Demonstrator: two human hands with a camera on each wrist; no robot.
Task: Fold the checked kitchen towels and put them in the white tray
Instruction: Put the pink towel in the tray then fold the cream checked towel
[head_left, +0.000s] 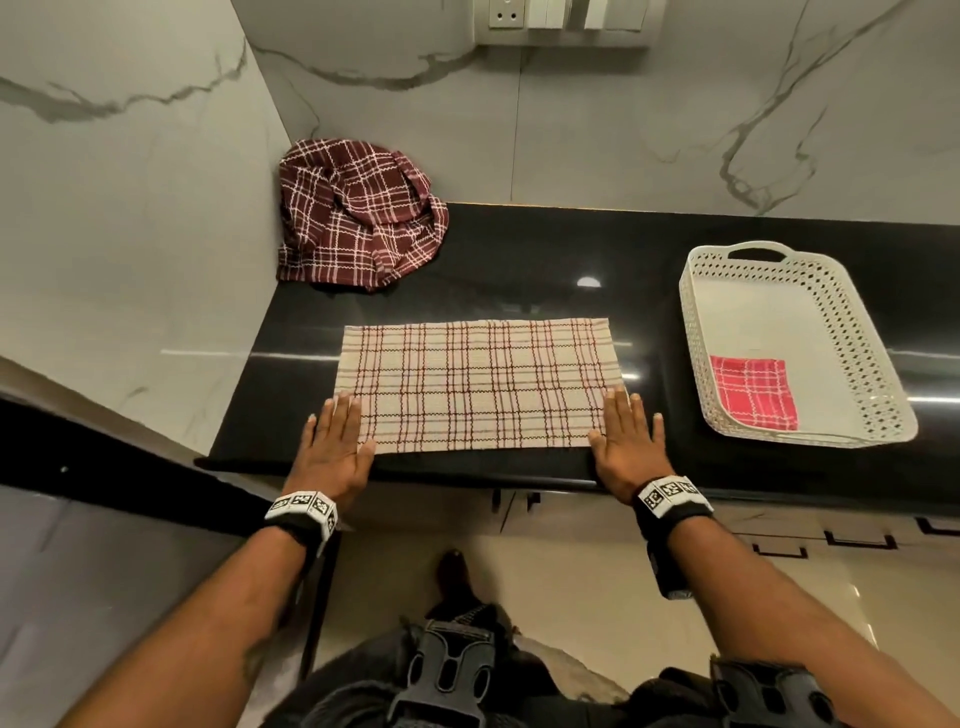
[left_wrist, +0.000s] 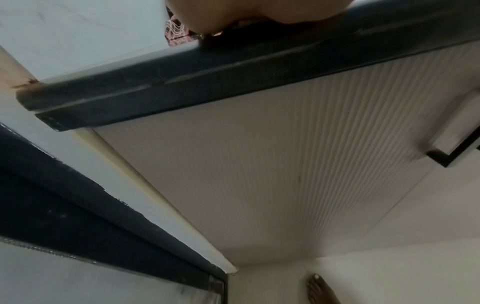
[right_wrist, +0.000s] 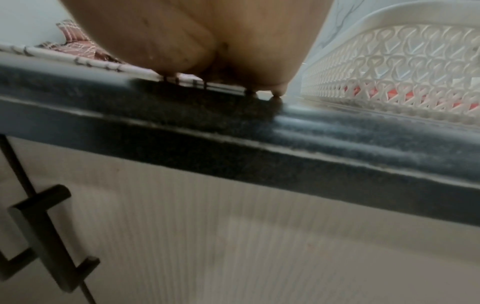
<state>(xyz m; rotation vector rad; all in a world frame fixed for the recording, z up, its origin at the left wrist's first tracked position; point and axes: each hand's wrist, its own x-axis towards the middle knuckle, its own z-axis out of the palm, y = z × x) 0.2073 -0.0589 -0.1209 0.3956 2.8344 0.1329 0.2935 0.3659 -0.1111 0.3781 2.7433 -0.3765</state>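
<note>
A beige checked towel (head_left: 475, 382) lies flat on the black counter (head_left: 649, 291), folded into a long rectangle. My left hand (head_left: 335, 441) rests flat on its near left corner, fingers straight. My right hand (head_left: 626, 441) presses flat on its near right corner. A maroon checked towel (head_left: 358, 215) sits crumpled in the back left corner; it also shows in the wrist views (left_wrist: 175, 35) (right_wrist: 78, 44). The white perforated tray (head_left: 862, 364) (right_wrist: 389, 67) stands to the right with a folded pink checked towel (head_left: 753, 392) inside. Both wrist views show only the heel of each palm (left_wrist: 249, 12) (right_wrist: 207, 41).
Marble walls close off the counter at the left and back. The counter's front edge (head_left: 467, 475) runs just under my wrists, with cabinet doors and black handles (right_wrist: 44, 216) below. A bare foot (left_wrist: 320, 290) stands on the floor.
</note>
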